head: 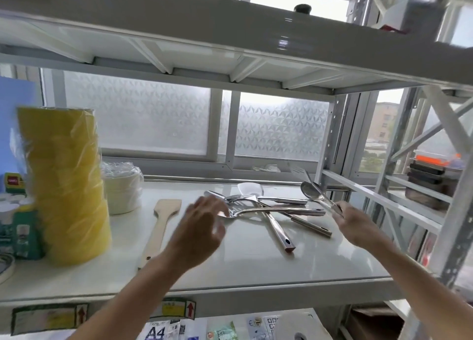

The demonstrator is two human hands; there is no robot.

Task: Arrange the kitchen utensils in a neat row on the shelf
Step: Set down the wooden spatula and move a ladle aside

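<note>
A heap of several steel utensils (271,211) lies crossed on the white shelf (256,263), right of centre. A wooden spatula (160,227) lies alone to their left, blade pointing to the back. My left hand (202,234) hovers over the left end of the heap with fingers spread and nothing in it. My right hand (355,224) is shut on the handles of a steel spoon (311,192) and a slotted turner (299,172), lifted above the shelf at the right.
A tall yellow stack wrapped in plastic (69,186) stands at the left, with a stack of white bowls (122,186) behind it and small packets at the far left. An upper shelf (230,40) hangs overhead. A metal upright (330,140) stands at the right.
</note>
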